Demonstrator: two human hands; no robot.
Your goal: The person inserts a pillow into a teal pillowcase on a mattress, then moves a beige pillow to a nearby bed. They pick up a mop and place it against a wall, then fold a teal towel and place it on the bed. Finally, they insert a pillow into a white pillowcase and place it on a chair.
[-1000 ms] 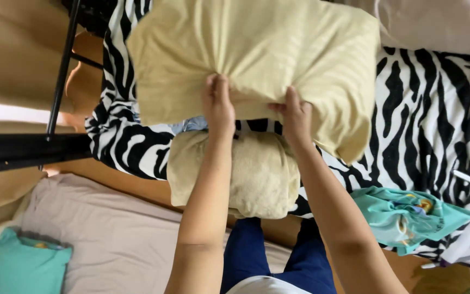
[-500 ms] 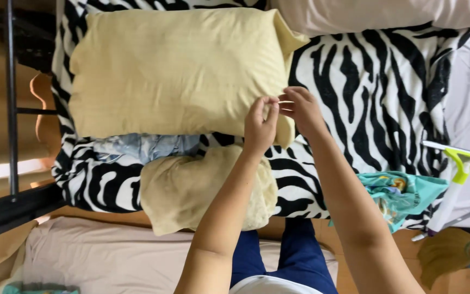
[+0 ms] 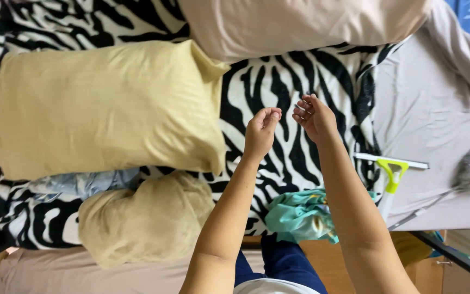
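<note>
1. Left hand [image 3: 261, 132] is up over the zebra-print blanket [image 3: 278, 98] with the fingers curled loosely inward, tips close to the thumb. It holds nothing and touches nothing.
2. Right hand [image 3: 314, 115] is just beside it, fingers half bent and slightly fanned, also empty. The two hands are near each other but apart.
3. The big yellow pillow [image 3: 104, 106] lies flat on the blanket to the left of both hands, its corner near the left hand without touching it.
4. A second, smaller yellow pillow [image 3: 145, 218] (kinda scrunched) sits below it, with a crumpled pale blue cloth [image 3: 85, 182] wedged between them.
5. A teal cloth bundle [image 3: 300, 215] rests under the right forearm; can't really tell what the print on it is.
6. Both forearms reach up from the bottom edge, wrists straight, palms roughly facing each other.
7. A green-handled squeegee [image 3: 393, 171] lies on the grey sheet [image 3: 425, 109] at right.
</note>
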